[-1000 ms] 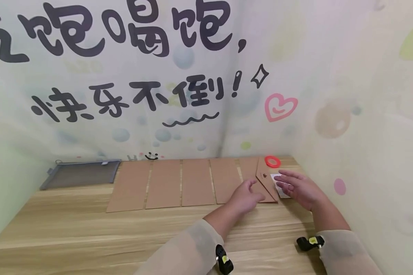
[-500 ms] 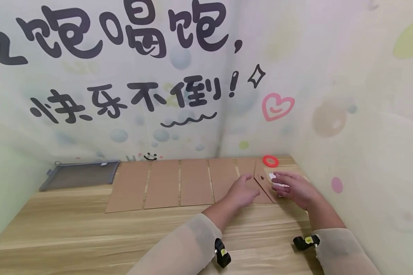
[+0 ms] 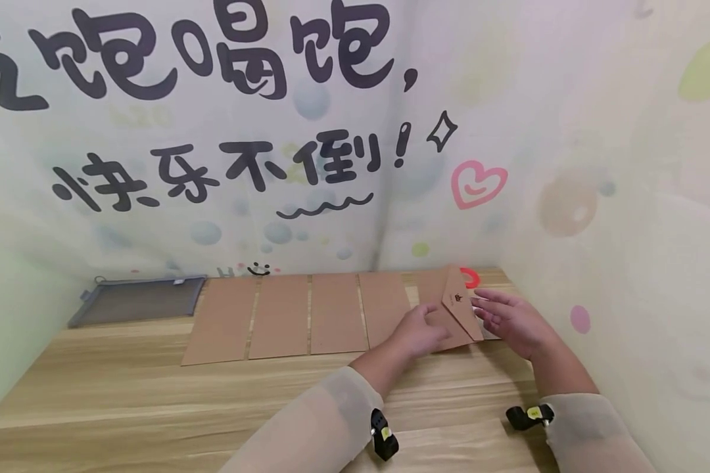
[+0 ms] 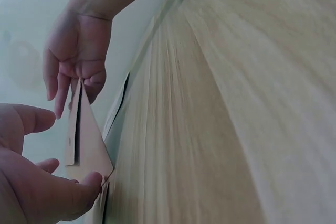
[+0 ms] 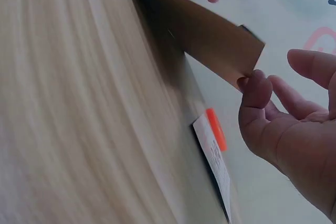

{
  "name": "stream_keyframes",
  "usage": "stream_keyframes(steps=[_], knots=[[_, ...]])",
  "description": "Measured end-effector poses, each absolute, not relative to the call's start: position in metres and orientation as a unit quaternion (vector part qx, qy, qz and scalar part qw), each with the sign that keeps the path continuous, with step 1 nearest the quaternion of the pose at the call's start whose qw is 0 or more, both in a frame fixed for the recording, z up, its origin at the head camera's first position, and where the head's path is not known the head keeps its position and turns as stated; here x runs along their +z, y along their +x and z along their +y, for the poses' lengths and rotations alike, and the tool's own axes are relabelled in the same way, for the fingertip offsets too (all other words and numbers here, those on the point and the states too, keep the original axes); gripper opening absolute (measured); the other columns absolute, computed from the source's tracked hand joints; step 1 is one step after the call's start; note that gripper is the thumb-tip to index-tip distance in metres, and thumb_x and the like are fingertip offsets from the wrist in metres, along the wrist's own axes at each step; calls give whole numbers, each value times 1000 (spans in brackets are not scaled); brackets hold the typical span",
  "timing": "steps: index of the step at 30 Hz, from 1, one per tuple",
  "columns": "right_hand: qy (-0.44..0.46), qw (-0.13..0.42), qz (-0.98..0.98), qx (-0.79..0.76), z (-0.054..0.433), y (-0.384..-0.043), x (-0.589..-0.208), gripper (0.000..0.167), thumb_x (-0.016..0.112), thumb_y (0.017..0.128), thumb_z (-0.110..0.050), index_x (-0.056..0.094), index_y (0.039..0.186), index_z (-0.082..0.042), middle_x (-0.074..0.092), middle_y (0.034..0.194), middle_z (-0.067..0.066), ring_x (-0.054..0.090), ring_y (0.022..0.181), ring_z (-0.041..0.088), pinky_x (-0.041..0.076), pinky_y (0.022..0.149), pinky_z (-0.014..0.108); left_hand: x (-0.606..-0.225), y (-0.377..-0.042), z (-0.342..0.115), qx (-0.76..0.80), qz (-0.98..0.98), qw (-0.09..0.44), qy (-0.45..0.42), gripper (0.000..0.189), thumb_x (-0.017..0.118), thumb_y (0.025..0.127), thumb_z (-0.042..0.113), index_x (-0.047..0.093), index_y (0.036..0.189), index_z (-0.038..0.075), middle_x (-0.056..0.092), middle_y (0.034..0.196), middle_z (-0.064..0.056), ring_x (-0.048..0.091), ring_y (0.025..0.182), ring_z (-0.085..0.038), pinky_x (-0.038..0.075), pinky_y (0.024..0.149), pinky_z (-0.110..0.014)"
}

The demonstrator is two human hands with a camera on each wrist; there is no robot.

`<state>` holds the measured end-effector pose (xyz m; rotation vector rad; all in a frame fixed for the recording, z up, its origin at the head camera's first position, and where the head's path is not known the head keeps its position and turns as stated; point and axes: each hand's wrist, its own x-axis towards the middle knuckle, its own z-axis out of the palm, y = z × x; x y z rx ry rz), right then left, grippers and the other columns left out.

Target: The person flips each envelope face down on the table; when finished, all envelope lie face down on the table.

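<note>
A brown paper envelope point(image 3: 460, 314) with a pointed flap and small dark print lies at the right end of a row. Its right edge is raised off the table. My right hand point(image 3: 511, 323) pinches that edge between thumb and fingers, as the right wrist view shows, where the envelope point(image 5: 220, 38) tilts up. At the envelope's left part is my left hand point(image 3: 417, 334), fingers loosely spread. In the left wrist view a digit of it meets the near corner of the envelope point(image 4: 90, 140); how firmly, I cannot tell.
Several more brown envelopes point(image 3: 281, 315) lie side by side leftward along the wall. A grey mesh zip pouch point(image 3: 142, 301) is at the far left. Beyond the raised envelope are a red ring point(image 3: 473, 278) and a white printed card point(image 5: 214, 153). A wall stands close on the right.
The rightmost envelope's right side has risen and shifted slightly right, now covering part of the red ring and the card. A gap has widened on its left. Both hands have barely moved.
</note>
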<state>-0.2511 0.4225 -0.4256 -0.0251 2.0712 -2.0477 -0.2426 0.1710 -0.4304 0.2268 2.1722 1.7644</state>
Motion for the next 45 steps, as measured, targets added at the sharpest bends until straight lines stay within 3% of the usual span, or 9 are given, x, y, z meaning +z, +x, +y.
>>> stream_keyframes(steps=[4,7,11,16,23,34,36,41,45], knots=[[-38,118,711,-692,415,-252,-425,52,58,111,-14,45,160,-5,70,127,-14,69,105,2,59,89,19,-427,-239,173,619,762,158,104,66,80,92,20,57,153,15,56,159,-13,56,142,-30,47,120,-53],[-51,121,716,-686,408,-252,-423,57,59,110,-12,40,163,-4,68,130,-12,70,105,2,59,87,20,-426,-238,174,622,758,156,121,65,80,92,25,58,153,17,53,162,-11,48,151,-31,42,125,-55],[-67,127,717,-682,399,-248,-418,61,57,110,-13,34,166,-4,65,134,-10,69,109,4,60,87,21,-424,-237,176,636,745,155,128,63,82,93,29,59,152,21,53,159,-9,57,137,-25,53,111,-46],[-78,122,723,-676,387,-242,-412,58,58,111,-17,38,165,-9,59,138,-7,68,114,7,58,89,21,-420,-234,180,671,711,166,127,60,82,95,28,60,150,20,63,148,-7,67,116,-15,60,92,-33],[-71,119,735,-664,375,-238,-408,58,60,110,-20,40,163,-8,58,138,-6,65,120,8,58,92,20,-414,-229,184,688,702,149,108,57,81,96,25,59,148,14,59,155,-3,69,129,-19,62,102,-37],[-66,161,738,-652,377,-241,-416,60,56,112,-27,36,165,-6,66,134,-11,70,119,7,60,102,28,-413,-227,187,715,685,132,45,55,76,91,23,61,144,18,62,150,1,65,122,-15,60,99,-39],[-54,172,741,-646,380,-242,-418,63,54,113,-29,33,166,-3,67,138,-6,71,117,7,60,104,30,-415,-227,188,732,668,128,38,54,75,91,18,61,143,16,63,148,-2,67,115,-15,62,94,-38],[-24,177,748,-639,393,-246,-426,68,44,116,-33,19,168,2,44,163,33,70,122,9,57,112,37,-422,-230,187,757,642,116,31,53,71,91,4,61,142,9,64,145,-10,71,102,-19,65,85,-36],[-13,166,756,-633,401,-249,-428,70,43,116,-38,19,168,3,31,167,39,67,128,13,56,113,37,-429,-232,184,760,638,114,38,57,66,91,-5,57,146,3,62,146,-15,72,108,-24,64,83,-33]])
